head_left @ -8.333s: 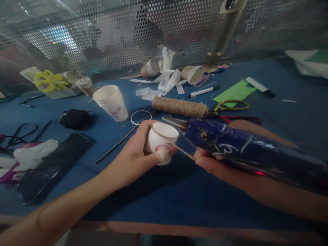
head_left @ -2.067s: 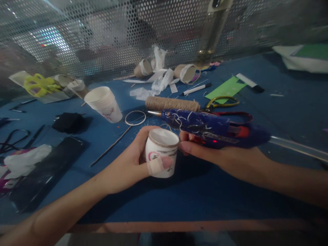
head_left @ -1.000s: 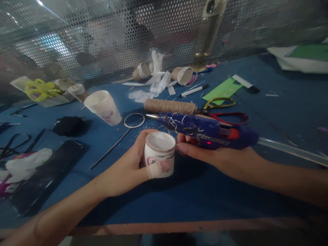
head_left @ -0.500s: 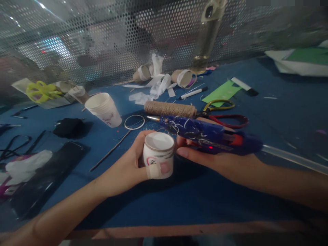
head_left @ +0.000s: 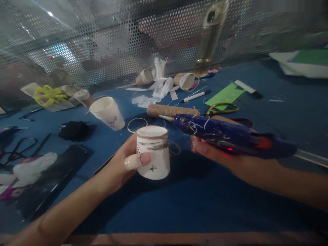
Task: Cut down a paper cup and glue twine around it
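Note:
My left hand is wrapped round a white paper cup, its bandaged thumb pressed on the near side. Twine and a grey smear run round the cup just under its rim, and a twine loop sticks out at the right. In my right hand is a blue glue gun, nozzle pointing left, above and to the right of the cup and apart from it. A clear glue stick runs out of its back, and a red light glows on its side. Most right fingers are hidden behind the gun.
Behind the hands lie a twine spool, scissors, a marker and green paper. Stacked paper cups stand left, near a black object and a dark pouch. A perforated metal screen borders the back.
My left hand has turned the cup and shifted it slightly left, so a different mark faces me. The glue gun has moved right, away from the cup. The view has shifted a little.

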The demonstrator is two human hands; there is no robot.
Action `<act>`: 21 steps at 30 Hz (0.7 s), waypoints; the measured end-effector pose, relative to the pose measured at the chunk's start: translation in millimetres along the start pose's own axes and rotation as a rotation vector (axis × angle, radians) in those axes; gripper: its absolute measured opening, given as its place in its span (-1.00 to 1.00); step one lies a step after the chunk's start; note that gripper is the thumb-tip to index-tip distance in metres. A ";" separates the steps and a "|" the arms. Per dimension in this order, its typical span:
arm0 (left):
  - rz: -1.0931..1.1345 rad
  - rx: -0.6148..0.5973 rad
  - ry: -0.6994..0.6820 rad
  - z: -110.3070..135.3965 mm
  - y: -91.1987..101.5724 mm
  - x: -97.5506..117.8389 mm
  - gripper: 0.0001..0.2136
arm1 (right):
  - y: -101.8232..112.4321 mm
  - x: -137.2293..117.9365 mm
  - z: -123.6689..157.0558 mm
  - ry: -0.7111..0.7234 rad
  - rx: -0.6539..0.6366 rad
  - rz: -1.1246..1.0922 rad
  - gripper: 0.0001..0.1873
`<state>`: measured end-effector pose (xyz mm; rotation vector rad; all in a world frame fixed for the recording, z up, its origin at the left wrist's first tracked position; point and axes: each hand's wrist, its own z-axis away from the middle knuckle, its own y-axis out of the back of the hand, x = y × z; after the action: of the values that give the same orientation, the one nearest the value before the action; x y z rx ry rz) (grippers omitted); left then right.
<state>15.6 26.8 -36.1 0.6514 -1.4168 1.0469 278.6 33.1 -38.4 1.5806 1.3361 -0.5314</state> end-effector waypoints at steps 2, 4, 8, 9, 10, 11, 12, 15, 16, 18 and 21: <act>-0.007 -0.018 -0.006 -0.8 2.0 -0.7 -0.47 | 1.7 -1.8 0.1 0.041 0.000 0.015 -0.87; -0.027 -0.032 -0.021 -1.8 3.6 -1.0 -0.47 | 4.0 -4.3 0.4 0.075 -0.002 0.052 -0.87; 0.001 -0.047 -0.028 -2.6 4.4 -1.1 -0.55 | 6.6 -7.9 1.5 0.140 -0.034 0.069 -0.82; 0.016 -0.052 -0.028 -2.2 4.6 -1.4 -0.57 | 7.0 -8.0 1.8 0.151 -0.055 0.063 -0.80; 0.028 -0.055 -0.030 -1.5 5.0 -1.8 -0.58 | 7.6 -7.5 2.1 0.162 -0.071 0.052 -0.80; 0.038 -0.057 -0.032 -0.5 5.5 -2.3 -0.58 | 8.5 -6.5 2.3 0.173 -0.087 0.038 -0.81; 0.047 -0.059 -0.033 0.6 6.2 -2.6 -0.57 | 9.7 -5.1 2.4 0.183 -0.106 0.022 -0.81; 0.070 -0.048 -0.027 4.3 8.3 -2.2 -0.55 | 14.5 0.7 1.7 0.216 -0.176 0.004 -0.83; 0.074 -0.050 -0.021 5.3 8.6 -1.6 -0.55 | 15.9 2.7 1.2 0.225 -0.191 0.006 -0.83; 0.074 -0.054 -0.020 6.3 8.8 -0.3 -0.56 | 17.3 5.7 0.3 0.230 -0.200 0.010 -0.84; 0.066 -0.074 -0.064 6.3 8.7 0.0 -0.57 | 14.5 6.5 1.8 0.242 -0.200 0.027 -0.82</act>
<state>5.1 25.1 -37.3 0.5919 -1.5341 1.0280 294.3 35.8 -38.9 1.5293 1.4955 -0.1856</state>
